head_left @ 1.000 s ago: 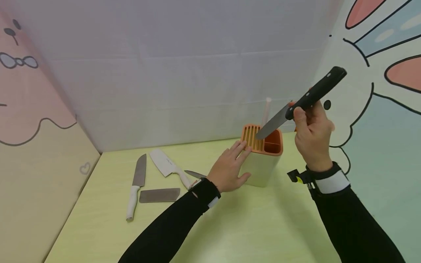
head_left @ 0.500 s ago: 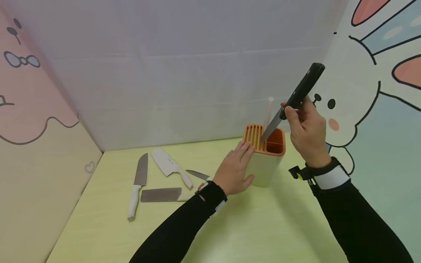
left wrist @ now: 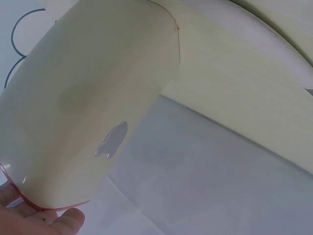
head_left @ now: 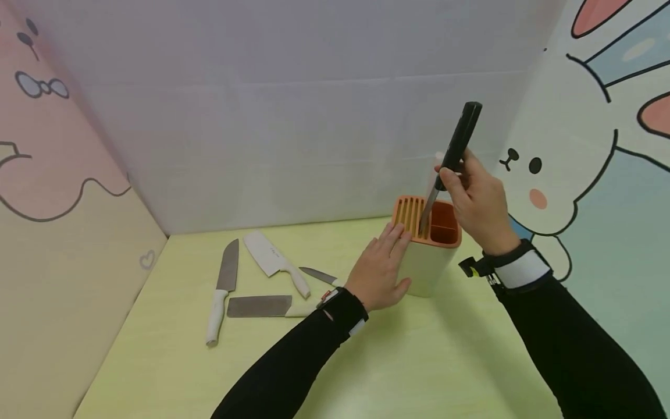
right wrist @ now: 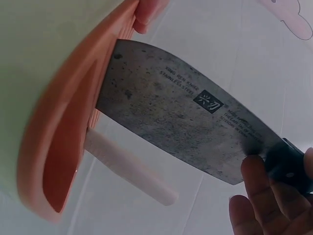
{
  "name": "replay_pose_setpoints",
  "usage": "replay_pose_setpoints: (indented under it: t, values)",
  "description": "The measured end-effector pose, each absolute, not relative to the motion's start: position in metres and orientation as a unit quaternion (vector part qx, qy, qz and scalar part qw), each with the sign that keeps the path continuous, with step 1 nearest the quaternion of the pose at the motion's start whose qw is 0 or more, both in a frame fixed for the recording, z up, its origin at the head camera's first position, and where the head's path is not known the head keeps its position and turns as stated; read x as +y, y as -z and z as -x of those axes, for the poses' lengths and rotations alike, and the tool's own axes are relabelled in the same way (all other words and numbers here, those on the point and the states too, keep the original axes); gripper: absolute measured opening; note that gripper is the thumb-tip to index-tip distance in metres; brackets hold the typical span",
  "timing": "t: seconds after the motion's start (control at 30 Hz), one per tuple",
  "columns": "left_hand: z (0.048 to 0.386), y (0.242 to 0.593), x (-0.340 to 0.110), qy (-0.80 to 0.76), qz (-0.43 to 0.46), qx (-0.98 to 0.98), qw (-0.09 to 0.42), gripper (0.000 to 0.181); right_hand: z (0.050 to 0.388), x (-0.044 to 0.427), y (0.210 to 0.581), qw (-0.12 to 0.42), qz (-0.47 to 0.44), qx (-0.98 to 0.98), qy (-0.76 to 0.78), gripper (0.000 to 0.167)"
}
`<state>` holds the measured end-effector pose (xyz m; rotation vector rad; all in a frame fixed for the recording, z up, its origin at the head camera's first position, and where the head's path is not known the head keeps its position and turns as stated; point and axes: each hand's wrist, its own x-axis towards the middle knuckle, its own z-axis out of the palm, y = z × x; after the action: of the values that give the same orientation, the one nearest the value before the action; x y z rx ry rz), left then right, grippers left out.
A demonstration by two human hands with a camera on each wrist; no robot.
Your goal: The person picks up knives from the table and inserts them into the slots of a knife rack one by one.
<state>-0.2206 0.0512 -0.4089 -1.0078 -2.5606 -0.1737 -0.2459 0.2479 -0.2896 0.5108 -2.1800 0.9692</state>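
My right hand [head_left: 478, 201] grips a broad knife by its black handle [head_left: 460, 137], blade down over the slotted part of a knife block [head_left: 426, 270]. In the right wrist view, the end of the stained steel blade [right wrist: 166, 107] meets the slots in the orange top; how deep it sits is unclear. My left hand [head_left: 379, 273] rests on the near left side of the pale block. Its fingertips lie at the top rim, and in the left wrist view they touch the orange edge. A pale handle [right wrist: 127, 169] sticks out of the block beside the blade.
On the yellow-green table left of the block lie a white-handled knife [head_left: 227, 273], a white cleaver [head_left: 267, 256], a rectangular-bladed knife [head_left: 260, 306] and a small knife [head_left: 319, 275]. Open compartments [head_left: 445, 224] fill the block's right side. A pale wall stands behind.
My right hand has moved left with the knife and turned it more upright, the blade now edge-on to the head view at the rightmost slots. My left hand stays against the block.
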Motion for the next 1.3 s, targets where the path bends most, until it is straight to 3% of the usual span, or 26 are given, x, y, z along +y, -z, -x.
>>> replay_pose_setpoints:
  t: [0.5,1.3]
  values:
    - [0.216,0.408,0.053,0.060,0.352,-0.914,0.192,0.089,0.265,0.245,0.311,0.245,-0.183,-0.882,-0.357,0.033]
    - [0.216,0.409,0.052,0.049,0.352,-0.910,0.214,0.090,0.267,0.246,0.346,0.201,-0.168,-0.891,-0.372,0.042]
